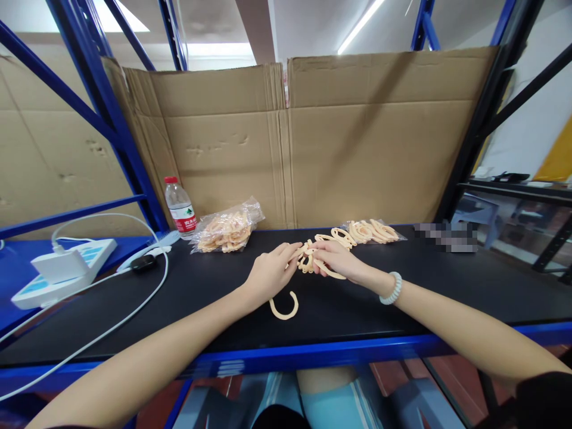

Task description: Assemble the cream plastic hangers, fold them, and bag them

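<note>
Both hands meet over the middle of the black tabletop. My left hand (273, 271) has its fingers closed on the left side of some cream curved pieces (306, 264). Pinched in my right hand (336, 260), which wears a pale coiled band at the wrist, is a cream curved strip (329, 271) that sticks out below the fingers. A hook-shaped cream piece (286, 316) lies on the table just below my left hand. Behind my right hand are loose cream loops (343, 236). How the held pieces fit together is too small to tell.
A clear bag of cream pieces (227, 229) and a red-capped bottle (181, 208) stand at the back left. Another bag (373, 231) lies at the back right. A white power strip (67, 271) with cables is at the left. Cardboard (357, 143) closes the back.
</note>
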### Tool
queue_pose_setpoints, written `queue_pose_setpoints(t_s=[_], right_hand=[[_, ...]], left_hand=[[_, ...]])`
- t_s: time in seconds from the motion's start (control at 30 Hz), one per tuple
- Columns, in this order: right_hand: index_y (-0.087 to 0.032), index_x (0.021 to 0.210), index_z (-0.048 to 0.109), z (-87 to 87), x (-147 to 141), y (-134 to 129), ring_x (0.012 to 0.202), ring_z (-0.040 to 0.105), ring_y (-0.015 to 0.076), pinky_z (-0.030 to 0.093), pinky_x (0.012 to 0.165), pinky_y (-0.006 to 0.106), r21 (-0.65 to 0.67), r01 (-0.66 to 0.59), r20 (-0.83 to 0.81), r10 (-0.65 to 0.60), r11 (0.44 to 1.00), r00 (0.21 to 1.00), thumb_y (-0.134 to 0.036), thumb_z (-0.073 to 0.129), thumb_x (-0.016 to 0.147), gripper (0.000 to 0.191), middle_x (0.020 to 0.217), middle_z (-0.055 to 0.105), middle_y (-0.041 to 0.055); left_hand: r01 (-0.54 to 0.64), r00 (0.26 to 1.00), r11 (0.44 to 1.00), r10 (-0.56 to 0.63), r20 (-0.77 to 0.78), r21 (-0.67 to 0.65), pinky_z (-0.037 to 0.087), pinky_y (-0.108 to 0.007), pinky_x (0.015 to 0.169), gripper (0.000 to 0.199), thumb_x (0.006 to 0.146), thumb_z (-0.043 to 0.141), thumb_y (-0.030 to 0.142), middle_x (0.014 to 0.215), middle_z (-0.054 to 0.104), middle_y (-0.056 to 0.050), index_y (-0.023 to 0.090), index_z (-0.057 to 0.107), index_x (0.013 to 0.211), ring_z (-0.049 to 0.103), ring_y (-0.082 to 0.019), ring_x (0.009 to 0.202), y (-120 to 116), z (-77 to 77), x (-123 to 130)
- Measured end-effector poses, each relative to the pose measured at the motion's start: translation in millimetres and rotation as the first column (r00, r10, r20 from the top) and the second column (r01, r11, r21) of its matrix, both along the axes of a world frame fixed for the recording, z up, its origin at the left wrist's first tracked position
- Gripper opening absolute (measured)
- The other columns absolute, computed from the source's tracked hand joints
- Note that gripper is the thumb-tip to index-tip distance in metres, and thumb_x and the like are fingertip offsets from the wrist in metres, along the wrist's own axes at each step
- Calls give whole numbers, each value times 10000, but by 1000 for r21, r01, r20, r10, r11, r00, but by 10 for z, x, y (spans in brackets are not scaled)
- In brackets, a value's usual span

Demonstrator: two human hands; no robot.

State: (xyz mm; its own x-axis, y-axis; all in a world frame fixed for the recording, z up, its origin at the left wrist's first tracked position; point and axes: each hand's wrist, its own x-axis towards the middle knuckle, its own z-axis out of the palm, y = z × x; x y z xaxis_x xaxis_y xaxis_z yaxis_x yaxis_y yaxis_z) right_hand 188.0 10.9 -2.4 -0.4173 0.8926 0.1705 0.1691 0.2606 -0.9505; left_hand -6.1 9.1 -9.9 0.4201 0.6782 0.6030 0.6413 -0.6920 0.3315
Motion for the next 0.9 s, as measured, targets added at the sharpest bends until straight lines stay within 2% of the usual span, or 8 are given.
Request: queue_pose_setpoints(t_s=[0.13, 0.27, 0.33, 0.43, 0.6, 0.67, 0.8, 0.9], right_hand=[[-150, 716, 573, -32, -31, -42, 360, 453, 69, 341, 412, 187, 112, -58, 102, 47, 992, 994, -320, 480, 869, 246, 502, 572, -22], [-155, 680, 579, -61, -54, -49, 358, 477, 81, 339, 392, 190, 148, 25, 149, -47, 989, 988, -310, 522, 852, 239, 505, 583, -12], [-158, 679, 592, -58, -57, -51, 362, 488, 84, 343, 387, 190, 195, 47, 151, -77, 980, 986, -305, 520, 858, 244, 513, 588, -11], [-161, 658, 595, -33, -51, -63, 381, 507, 84, 358, 399, 189, 314, 49, 147, -99, 948, 984, -306, 507, 877, 277, 526, 592, -13], [-166, 618, 567, -6, -58, -122, 391, 502, 76, 374, 428, 192, 469, 67, 136, -147, 880, 980, -302, 486, 907, 330, 538, 581, -17], [-171, 618, 559, -26, -80, -154, 404, 504, 83, 378, 440, 200, 501, 82, 123, -165, 862, 979, -314, 476, 917, 340, 542, 576, -16], [-180, 635, 580, -50, -88, -155, 488, 527, 109, 415, 553, 237, 665, 111, 109, -242, 739, 964, -333, 481, 921, 339, 551, 580, -6], [-177, 711, 643, 7, 35, -20, 573, 575, 132, 439, 618, 260, 631, 175, 59, -271, 756, 961, -339, 482, 914, 305, 630, 635, 13]], left_hand=[[19, 999, 999, -18, -39, 42, 462, -249, 666, 137, 858, 558, 265, 860, 673, -67, 243, 666, 940, 629, -183, 659, -57, 10, 16], [37, 995, 999, -36, -93, 14, 455, -247, 624, 55, 834, 565, 193, 722, 613, -64, 199, 611, 806, 579, -169, 557, -82, 36, 15], [35, 989, 999, -32, -146, 18, 456, -251, 615, 58, 847, 538, 176, 753, 616, -73, 193, 589, 824, 586, -172, 566, -79, 45, 12], [-9, 970, 993, 37, -240, 116, 455, -253, 589, 101, 903, 470, 209, 805, 633, -82, 190, 567, 881, 611, -183, 602, -69, 48, 15], [-64, 890, 970, 163, -427, 236, 461, -264, 577, 210, 967, 329, 226, 886, 652, -102, 161, 526, 999, 650, -222, 755, -83, 49, 42], [-69, 909, 975, 148, -391, 210, 451, -246, 572, 245, 977, 300, 238, 842, 653, -84, 159, 532, 968, 650, -198, 730, -86, 51, 47], [-80, 987, 996, 74, -142, -39, 396, -206, 492, 366, 985, 259, 302, 537, 546, 21, 175, 542, 790, 532, -110, 423, -19, 70, 8], [-106, 993, 988, 111, 41, -108, 386, -208, 483, 343, 960, 323, 349, 490, 515, 42, 172, 585, 830, 499, -104, 377, 76, 108, -59]])
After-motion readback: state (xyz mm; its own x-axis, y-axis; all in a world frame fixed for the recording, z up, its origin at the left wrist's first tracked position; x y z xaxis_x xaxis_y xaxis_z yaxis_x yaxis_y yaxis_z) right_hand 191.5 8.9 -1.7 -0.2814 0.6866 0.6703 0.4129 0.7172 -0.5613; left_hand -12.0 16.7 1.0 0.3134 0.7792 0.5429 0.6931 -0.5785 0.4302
